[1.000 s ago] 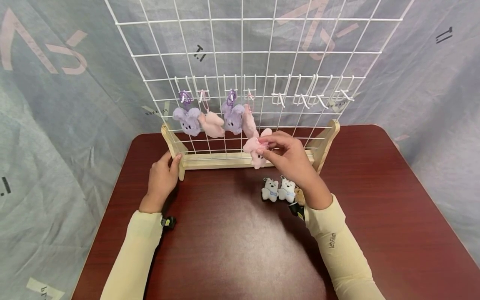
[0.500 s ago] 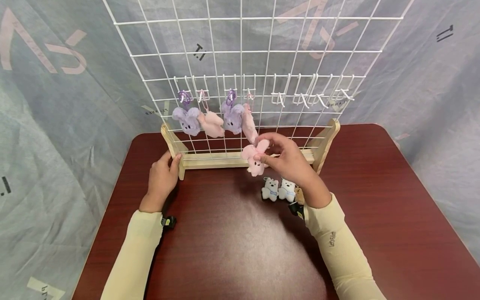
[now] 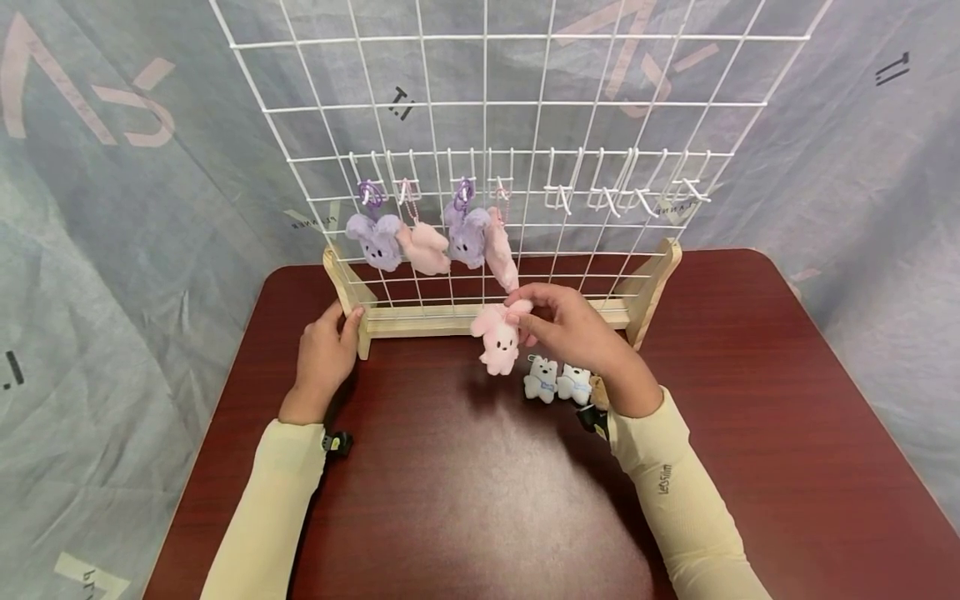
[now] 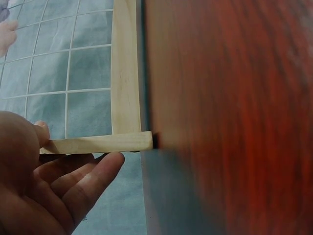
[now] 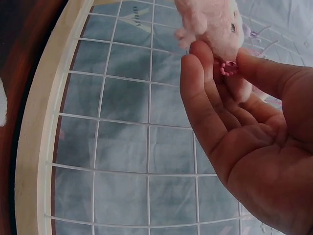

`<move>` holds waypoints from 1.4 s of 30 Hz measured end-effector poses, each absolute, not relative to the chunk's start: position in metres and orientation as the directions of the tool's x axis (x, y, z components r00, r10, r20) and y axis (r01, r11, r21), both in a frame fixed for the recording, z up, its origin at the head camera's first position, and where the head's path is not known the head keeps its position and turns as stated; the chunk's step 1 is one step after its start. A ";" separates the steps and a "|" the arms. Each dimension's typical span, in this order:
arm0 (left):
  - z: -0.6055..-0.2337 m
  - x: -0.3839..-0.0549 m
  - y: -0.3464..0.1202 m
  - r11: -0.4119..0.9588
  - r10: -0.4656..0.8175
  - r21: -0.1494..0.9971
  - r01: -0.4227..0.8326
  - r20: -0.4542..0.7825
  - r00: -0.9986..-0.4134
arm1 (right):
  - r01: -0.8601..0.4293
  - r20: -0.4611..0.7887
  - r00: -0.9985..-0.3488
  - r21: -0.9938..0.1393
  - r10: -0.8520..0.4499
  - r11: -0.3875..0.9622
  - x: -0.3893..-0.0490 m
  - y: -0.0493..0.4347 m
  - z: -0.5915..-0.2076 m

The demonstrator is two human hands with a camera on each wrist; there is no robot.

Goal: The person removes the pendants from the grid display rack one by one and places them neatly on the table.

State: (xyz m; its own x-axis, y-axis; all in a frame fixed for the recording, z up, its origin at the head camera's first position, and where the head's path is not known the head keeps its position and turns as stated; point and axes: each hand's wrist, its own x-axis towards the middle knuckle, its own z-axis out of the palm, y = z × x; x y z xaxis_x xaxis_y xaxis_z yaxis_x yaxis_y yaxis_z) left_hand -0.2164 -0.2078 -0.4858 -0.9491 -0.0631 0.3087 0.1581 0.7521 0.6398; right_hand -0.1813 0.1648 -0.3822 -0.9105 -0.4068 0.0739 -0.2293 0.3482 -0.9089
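Note:
My right hand (image 3: 573, 329) pinches a pink plush bunny keychain (image 3: 498, 340) by its top, in front of the rack's lower bar. In the right wrist view a small loop of pink bead chain (image 5: 228, 68) shows between thumb and fingers. My left hand (image 3: 324, 358) grips the left wooden foot (image 4: 98, 143) of the rack, thumb on one side and fingers on the other. On the white wire grid (image 3: 484, 104) hang a purple plush keychain (image 3: 373, 242), a pink one (image 3: 424, 247), another purple one (image 3: 467, 237) and another pink one (image 3: 501, 250).
Several bare white hooks (image 3: 558, 198) line the grid's right half. Two white bear plush keychains (image 3: 541, 379) lie on the red-brown table (image 3: 450, 500), beside a brown one (image 3: 599, 392) partly hidden by my right wrist. The right wooden foot (image 3: 651, 287) stands behind the right hand.
My right hand has moved slightly down and left with the pink bunny, which has turned from tilted to upright, face showing. The left hand stays on the foot.

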 end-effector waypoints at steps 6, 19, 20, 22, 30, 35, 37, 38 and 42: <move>-0.486 -0.215 -0.208 0.754 -0.066 0.639 0.154 0.306 -0.950 | -0.213 0.007 -0.892 -0.889 -0.452 0.406 -0.181 0.165 -0.383; -0.487 -0.216 -0.209 0.753 -0.056 0.634 0.176 0.327 -0.943 | -0.233 -0.050 -0.855 -0.852 -0.517 0.469 -0.189 0.167 -0.397; -0.487 -0.216 -0.209 0.754 -0.055 0.632 0.177 0.329 -0.943 | -0.236 -0.054 -0.853 -0.848 -0.519 0.475 -0.190 0.167 -0.398; -0.487 -0.216 -0.210 0.756 -0.057 0.630 0.175 0.330 -0.942 | -0.228 -0.069 -0.851 -0.844 -0.521 0.485 -0.191 0.168 -0.400; -0.488 -0.214 -0.211 0.763 -0.056 0.622 0.176 0.334 -0.941 | -0.228 -0.129 -0.828 -0.811 -0.545 0.538 -0.197 0.170 -0.409; -0.488 -0.214 -0.211 0.763 -0.060 0.623 0.170 0.331 -0.942 | -0.187 -0.195 -0.807 -0.811 -0.557 0.555 -0.204 0.172 -0.418; -0.488 -0.215 -0.212 0.762 -0.061 0.625 0.171 0.331 -0.941 | -0.168 -0.217 -0.801 -0.813 -0.558 0.557 -0.207 0.175 -0.423; -0.488 -0.215 -0.212 0.760 -0.061 0.627 0.171 0.331 -0.942 | -0.164 -0.220 -0.798 -0.816 -0.561 0.554 -0.208 0.176 -0.426; -0.488 -0.215 -0.212 0.752 -0.061 0.635 0.174 0.330 -0.942 | -0.154 -0.231 -0.784 -0.827 -0.577 0.540 -0.211 0.178 -0.433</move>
